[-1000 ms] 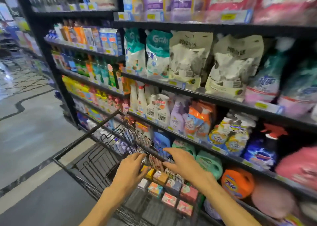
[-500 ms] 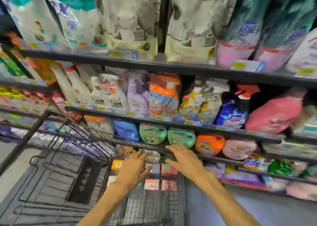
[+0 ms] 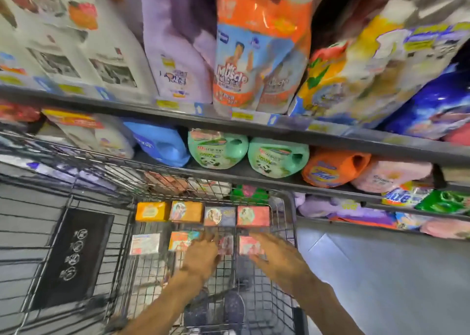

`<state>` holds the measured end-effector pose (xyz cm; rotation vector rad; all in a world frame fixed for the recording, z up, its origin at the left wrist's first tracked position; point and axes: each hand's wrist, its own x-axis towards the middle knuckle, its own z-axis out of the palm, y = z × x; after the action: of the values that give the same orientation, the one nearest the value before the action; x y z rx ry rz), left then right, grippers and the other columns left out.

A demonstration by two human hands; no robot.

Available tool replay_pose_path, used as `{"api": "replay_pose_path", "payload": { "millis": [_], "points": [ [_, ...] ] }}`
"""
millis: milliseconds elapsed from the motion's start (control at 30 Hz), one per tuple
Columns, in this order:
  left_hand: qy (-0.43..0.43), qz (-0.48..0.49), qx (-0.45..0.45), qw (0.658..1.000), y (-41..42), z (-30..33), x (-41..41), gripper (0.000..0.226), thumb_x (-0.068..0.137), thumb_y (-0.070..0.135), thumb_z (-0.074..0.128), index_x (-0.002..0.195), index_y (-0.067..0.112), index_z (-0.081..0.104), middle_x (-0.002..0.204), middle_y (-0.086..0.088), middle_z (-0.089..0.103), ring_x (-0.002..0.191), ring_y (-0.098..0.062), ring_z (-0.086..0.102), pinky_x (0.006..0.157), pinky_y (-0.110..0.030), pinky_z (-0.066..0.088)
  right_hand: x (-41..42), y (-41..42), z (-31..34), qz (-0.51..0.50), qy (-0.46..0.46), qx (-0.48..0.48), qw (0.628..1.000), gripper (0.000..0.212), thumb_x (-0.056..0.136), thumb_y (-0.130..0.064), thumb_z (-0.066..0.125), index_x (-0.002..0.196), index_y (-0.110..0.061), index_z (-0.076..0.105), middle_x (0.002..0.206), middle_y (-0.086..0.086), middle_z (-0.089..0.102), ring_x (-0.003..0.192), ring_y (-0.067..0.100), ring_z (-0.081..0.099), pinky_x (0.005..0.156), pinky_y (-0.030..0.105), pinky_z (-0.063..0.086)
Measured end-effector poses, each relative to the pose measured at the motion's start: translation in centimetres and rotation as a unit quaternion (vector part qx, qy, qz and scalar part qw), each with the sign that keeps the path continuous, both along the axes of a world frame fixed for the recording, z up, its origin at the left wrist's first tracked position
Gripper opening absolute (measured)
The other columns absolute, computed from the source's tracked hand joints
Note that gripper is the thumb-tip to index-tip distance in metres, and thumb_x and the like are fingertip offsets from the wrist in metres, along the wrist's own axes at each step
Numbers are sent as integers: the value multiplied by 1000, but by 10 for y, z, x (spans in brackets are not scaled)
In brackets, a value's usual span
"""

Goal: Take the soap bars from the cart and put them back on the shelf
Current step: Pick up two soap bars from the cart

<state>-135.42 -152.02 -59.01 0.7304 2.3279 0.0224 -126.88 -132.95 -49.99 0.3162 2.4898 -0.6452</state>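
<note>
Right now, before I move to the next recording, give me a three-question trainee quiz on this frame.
1. True or false: every soap bar lies in the cart, none on a shelf yet.
2. How many soap bars show in the far row? A) two B) four C) six
3. Which of the hands reaches the pink bar at the near row's right end?

Key:
1. True, as far as visible.
2. B: orange bar through red bar.
3. The right hand; the left hand is over the near row's middle.
</note>
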Motion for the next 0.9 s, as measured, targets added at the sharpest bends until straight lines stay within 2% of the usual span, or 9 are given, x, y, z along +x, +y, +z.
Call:
{"api": "replay_pose_path", "payload": {
  "millis": [100,200,400,533,600,667,733,867,900],
  "points": [
    [27,-49,-43,998,-1,-49,4,81,93,5,59,160,15,15,168,-9,11,150,-29,28,121,-39,25,3,-5,-36,9,-2,13,1000,63,95,-61,29,152,-35,35,152,-7,45,140,17,43,115,33,36],
    [49,-98,-78,991,2,-80,2,89,90,6,62,160,13,8,168,-9,9,155,-30,10,125,-41,9,7,-10,-59,16,-20,24,999,53,100,-49,43,151,-33,36,153,-9,43,138,16,45,112,34,38],
    [59,-112,-99,987,10,-98,-7,76,86,11,68,152,12,30,157,-10,32,148,-30,26,121,-41,21,17,-18,-75,17,-45,21,999,50,101,-44,47,148,-31,37,148,-4,48,133,18,48,110,35,41],
    [69,-118,-96,986,17,-92,-13,57,95,10,57,148,7,38,153,-15,33,144,-32,29,119,-41,26,17,-16,-76,20,-31,24,999,50,102,-44,45,148,-26,37,148,-2,48,133,17,46,109,31,41],
    [53,-107,-86,989,16,-92,-12,55,93,10,61,144,7,42,153,-17,29,143,-32,28,119,-41,27,12,-16,-80,31,-30,40,998,51,102,-42,46,149,-24,36,146,-3,47,131,17,47,107,30,42],
    [56,-101,-66,991,11,-93,-9,62,87,7,67,143,7,41,150,-15,31,140,-30,31,119,-40,30,7,-15,-87,18,-34,48,998,51,101,-38,50,148,-22,38,145,-2,47,130,19,48,106,31,42],
    [74,-108,-42,990,3,-91,-6,66,80,0,69,141,7,43,142,-13,42,131,-28,40,115,-39,34,1,-14,-96,10,-36,58,998,51,100,-33,53,148,-21,39,144,-1,48,130,20,49,108,31,42],
    [98,-119,31,988,-15,-89,5,56,77,-1,71,129,11,55,124,-4,57,116,-22,46,109,-37,39,-10,-11,-113,58,-52,136,988,48,99,-25,53,144,-14,42,140,5,50,129,22,47,108,34,43],
    [94,-103,50,989,-21,-88,5,55,75,3,78,125,15,59,118,1,60,111,-19,48,106,-34,44,-11,-15,-111,9,-74,120,990,46,98,-22,53,142,-11,43,141,8,48,130,25,45,107,37,42]
  ]
}}
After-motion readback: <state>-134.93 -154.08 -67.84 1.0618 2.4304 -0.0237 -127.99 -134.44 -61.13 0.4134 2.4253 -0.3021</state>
